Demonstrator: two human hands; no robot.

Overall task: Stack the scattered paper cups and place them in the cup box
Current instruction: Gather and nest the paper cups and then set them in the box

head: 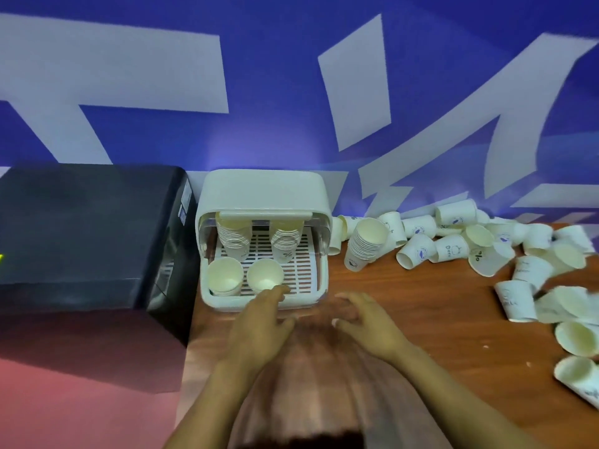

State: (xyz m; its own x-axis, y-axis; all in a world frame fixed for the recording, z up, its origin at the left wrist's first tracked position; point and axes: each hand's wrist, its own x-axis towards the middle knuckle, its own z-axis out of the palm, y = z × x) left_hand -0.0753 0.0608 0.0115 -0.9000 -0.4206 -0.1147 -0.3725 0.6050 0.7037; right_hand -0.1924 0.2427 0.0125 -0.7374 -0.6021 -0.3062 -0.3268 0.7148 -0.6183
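The white cup box (264,196) stands open at the back of the wooden table, its slatted tray holding several cup stacks: two at the rear (234,236) and two at the front (265,275). My left hand (259,322) reaches over the box's front rim with straight fingers, just right of the front stack, holding nothing. My right hand (369,322) hovers beside it over the table, fingers loosely curled and empty. Another cup stack (366,243) leans on the table right of the box. Several loose paper cups (470,244) lie scattered to the right.
A black machine (87,234) sits directly left of the box. More tipped cups (573,338) crowd the table's right edge. A blue and white wall rises behind. The table's left edge drops to a pink floor (81,393).
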